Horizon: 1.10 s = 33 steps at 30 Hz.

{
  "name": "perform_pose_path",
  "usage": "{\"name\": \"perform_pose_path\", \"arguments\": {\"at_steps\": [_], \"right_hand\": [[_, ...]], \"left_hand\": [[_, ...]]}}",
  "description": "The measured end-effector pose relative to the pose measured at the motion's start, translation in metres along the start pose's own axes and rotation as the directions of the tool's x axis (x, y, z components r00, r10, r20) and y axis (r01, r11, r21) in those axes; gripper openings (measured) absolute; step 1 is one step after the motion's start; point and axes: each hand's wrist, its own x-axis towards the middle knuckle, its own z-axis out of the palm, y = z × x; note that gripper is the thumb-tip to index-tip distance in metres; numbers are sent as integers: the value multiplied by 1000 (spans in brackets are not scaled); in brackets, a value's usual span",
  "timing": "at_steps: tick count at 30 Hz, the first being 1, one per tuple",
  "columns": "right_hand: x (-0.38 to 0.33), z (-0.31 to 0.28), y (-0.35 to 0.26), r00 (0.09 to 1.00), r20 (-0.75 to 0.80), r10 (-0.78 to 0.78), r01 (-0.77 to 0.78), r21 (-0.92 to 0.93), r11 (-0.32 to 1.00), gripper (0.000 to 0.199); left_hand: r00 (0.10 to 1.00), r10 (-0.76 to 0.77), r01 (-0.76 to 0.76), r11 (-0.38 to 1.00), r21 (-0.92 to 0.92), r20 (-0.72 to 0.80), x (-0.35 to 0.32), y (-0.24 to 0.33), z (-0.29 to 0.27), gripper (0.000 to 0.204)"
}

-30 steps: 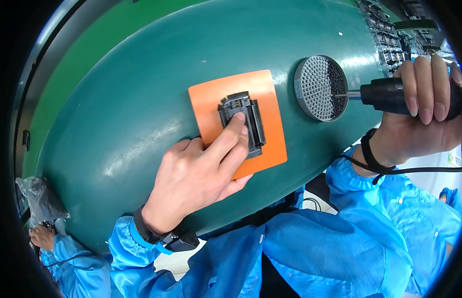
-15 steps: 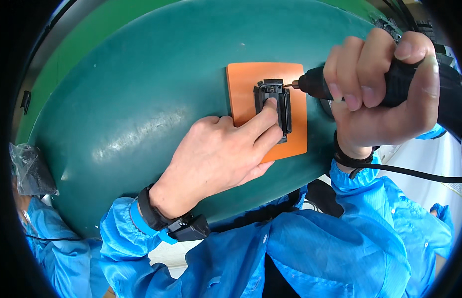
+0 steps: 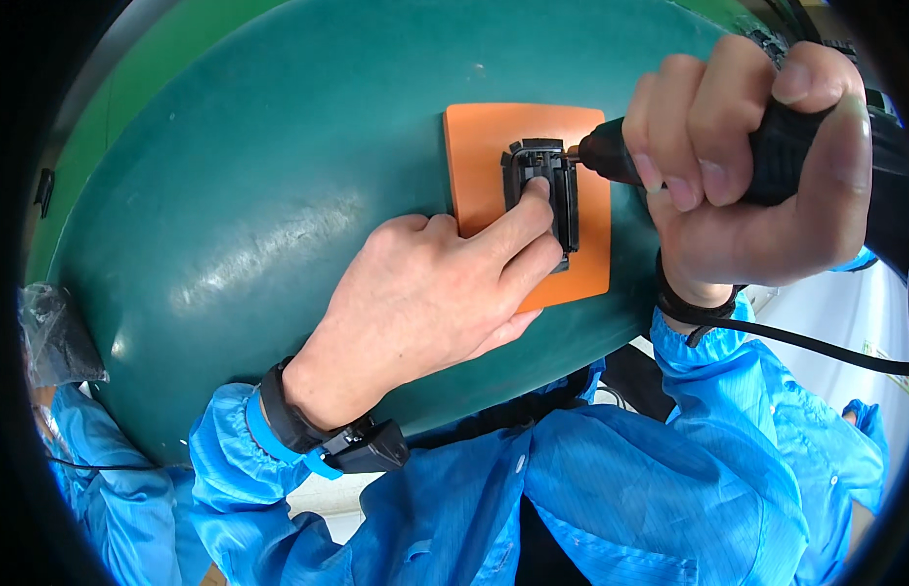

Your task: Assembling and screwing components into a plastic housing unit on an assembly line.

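Note:
A small black plastic housing lies on an orange pad. My left hand holds it down, the index fingertip pressed on its middle and the other fingers curled along its lower part. In my right hand is a black electric screwdriver, gripped with the fingers wrapped round its body. It lies nearly level in the view, its tip pointing left. The short bit meets the housing's upper right corner. Any screw there is too small to make out.
The pad rests on a green table mat. A clear bag with dark contents sits at the left edge, beside another person's blue sleeve. A black cable runs right from my right wristband.
The screwdriver has come closer to the housing, and less of its bit shows. My left hand keeps its hold. The whole view has shifted slightly.

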Motion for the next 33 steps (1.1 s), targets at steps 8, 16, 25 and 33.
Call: {"name": "perform_pose_path", "arguments": {"at_steps": [8, 16, 25, 33], "right_hand": [[-2, 5, 2, 999, -23, 23, -23, -16, 1000, 40], [14, 29, -2, 980, -188, 61, -64, -12, 998, 34], [-22, -42, -59, 873, -483, -62, 69, -5, 998, 34], [-49, -46, -21, 892, -446, -73, 53, -57, 997, 30]], "left_hand": [[1000, -1, 1, 1000, -3, -12, 0, 1, 3, 60], [1000, 2, -2, 1000, -13, 4, 4, 1, -2, 62], [999, 16, -18, 1000, 26, 51, 5, 4, -8, 62], [999, 19, -21, 999, 49, 42, 10, 5, -3, 63]]}}
